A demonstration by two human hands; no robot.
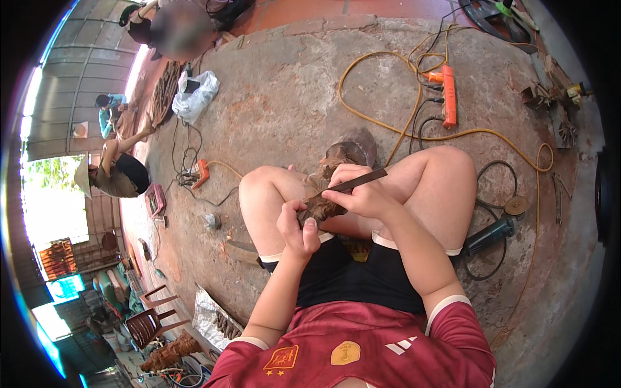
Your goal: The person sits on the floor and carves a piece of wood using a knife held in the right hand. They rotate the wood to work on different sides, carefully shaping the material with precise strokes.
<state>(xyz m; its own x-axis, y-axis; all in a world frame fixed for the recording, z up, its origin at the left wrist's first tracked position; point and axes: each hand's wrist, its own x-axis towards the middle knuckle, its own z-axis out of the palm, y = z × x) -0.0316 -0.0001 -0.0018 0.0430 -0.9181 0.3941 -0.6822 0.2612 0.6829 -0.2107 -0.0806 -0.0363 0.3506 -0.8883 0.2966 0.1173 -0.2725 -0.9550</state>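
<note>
Between my bent knees is a brown, rough carved piece of wood (321,209), held at its near end by my left hand (299,229). The fingers and thumb of that hand are wrapped round it. My right hand (363,194) is closed on a flat, dark, narrow file-like strip (363,180), whose free end sticks out to the right. The strip's other end is over the wood, though my fingers hide exactly where it touches. Just beyond my hands stands a rounded grey-brown block (357,143), with brown wood against it.
An orange power strip (449,97) with a looping yellow cord (352,68) lies ahead right. Beside my right thigh is a dark-bodied power tool (493,235). Leftward are another orange power strip (202,172), a small jar (210,222), a plastic bag (200,97) and a seated person (119,174).
</note>
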